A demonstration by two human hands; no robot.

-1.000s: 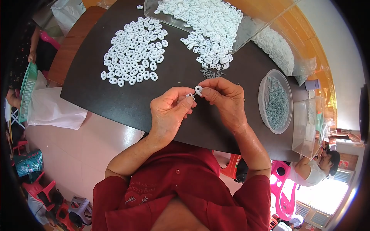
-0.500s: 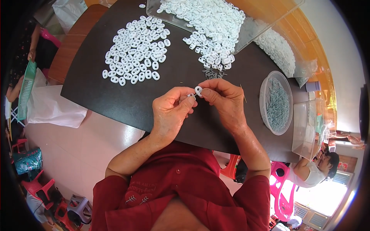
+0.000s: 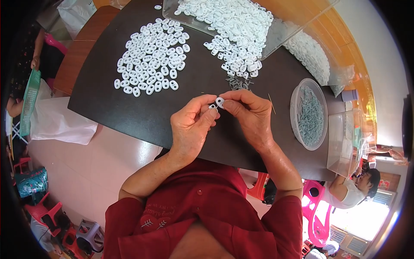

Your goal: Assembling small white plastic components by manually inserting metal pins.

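Over the near part of the dark table, my two hands meet fingertip to fingertip. My left hand (image 3: 189,127) pinches a small white plastic piece (image 3: 211,106), mostly covered by the thumb and fingers. Between thumb and forefinger, my right hand (image 3: 252,116) grips a white plastic piece with a round hole (image 3: 220,102), tilted against the left one. Just beyond my fingers lie short grey pins (image 3: 239,83). A heap of loose white pieces (image 3: 241,60) spills towards them from a clear tray (image 3: 276,45). Whether a pin sits between the held pieces is hidden.
Many oval two-holed white pieces (image 3: 151,60) spread across the table's left. At right stand a round tub of grey pins (image 3: 310,116), a clear box (image 3: 343,142) and a purple cup (image 3: 349,95). A thin stick (image 3: 271,103) lies beside my right hand. Other people sit at both sides.
My right hand has shifted slightly left, bringing its white piece closer to the one in my left hand. More of the thin stick shows beside my right hand.
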